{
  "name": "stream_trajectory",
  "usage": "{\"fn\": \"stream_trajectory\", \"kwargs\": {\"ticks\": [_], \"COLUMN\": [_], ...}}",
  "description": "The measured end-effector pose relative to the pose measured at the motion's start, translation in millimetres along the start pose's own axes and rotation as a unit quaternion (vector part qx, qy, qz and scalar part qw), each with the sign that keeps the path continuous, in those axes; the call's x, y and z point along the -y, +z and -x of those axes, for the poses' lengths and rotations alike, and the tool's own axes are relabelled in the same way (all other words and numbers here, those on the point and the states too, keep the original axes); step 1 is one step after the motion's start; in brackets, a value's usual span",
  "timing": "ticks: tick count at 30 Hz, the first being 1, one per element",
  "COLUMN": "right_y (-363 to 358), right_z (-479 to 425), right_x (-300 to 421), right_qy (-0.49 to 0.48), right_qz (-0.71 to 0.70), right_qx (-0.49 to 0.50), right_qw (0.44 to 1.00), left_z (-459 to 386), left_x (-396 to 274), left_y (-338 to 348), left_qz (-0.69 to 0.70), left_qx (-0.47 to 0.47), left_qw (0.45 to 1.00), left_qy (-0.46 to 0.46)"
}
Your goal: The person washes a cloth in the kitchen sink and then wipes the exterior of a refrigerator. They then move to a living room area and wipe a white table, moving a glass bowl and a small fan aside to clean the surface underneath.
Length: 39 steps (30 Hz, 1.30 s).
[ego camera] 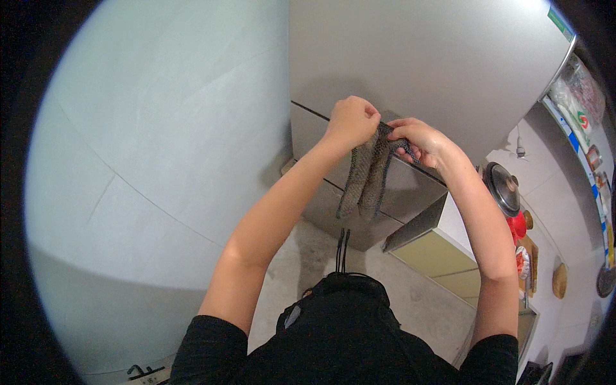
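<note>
A dark grey mesh-textured cloth (373,173) hangs in two folded strips between my hands, in front of a grey refrigerator (423,57). My left hand (355,122) pinches its upper edge, fingers curled. Close beside it, my right hand (418,139) grips the cloth's upper right part between thumb and fingers, with a bunched bit of it among the fingers. The lower ends of the strips dangle free, above two black cords (342,250) at my waist.
A pale wall (159,144) rises on the left. To the right stand a low cabinet (433,255), a lidded pot (501,189), a red pot (517,226) and a wooden cutting board (533,264). A shelf (572,139) with plastic bags (577,91) is at the far right.
</note>
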State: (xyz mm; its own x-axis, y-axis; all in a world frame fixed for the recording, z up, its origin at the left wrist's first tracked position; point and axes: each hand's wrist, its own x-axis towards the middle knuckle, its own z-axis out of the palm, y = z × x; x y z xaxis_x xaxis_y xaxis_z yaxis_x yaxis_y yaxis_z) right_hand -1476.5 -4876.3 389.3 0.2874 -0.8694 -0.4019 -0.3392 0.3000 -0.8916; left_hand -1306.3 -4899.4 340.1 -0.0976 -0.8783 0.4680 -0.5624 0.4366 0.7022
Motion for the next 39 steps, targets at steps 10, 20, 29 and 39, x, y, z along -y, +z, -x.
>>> {"fn": "stream_trajectory", "kwargs": {"ticks": [10, 20, 29, 39], "right_y": [16.0, -15.2, -5.9, -28.0], "right_z": [-2.4, -8.4, 12.6, 22.7], "right_x": [-2.2, -4.4, 22.0, -18.4], "right_qy": [-0.078, -0.060, -0.037, -0.226], "right_qz": [-0.090, -0.139, 0.159, 0.184], "right_qx": [-0.030, 0.143, 0.073, 0.071], "right_qw": [0.992, 0.978, 0.984, 0.954], "left_z": [-1.1, 20.4, 6.9, -4.1], "left_x": [-2.7, -6.0, -8.0, -2.4], "left_y": [4.5, -11.4, 4.1, -1.2], "left_qz": [0.167, 0.256, 0.124, 0.387], "left_qx": [0.085, 0.237, 0.233, 0.352], "left_qw": [0.979, 0.934, 0.948, 0.852], "left_qy": [-0.086, 0.071, 0.176, 0.018]}}
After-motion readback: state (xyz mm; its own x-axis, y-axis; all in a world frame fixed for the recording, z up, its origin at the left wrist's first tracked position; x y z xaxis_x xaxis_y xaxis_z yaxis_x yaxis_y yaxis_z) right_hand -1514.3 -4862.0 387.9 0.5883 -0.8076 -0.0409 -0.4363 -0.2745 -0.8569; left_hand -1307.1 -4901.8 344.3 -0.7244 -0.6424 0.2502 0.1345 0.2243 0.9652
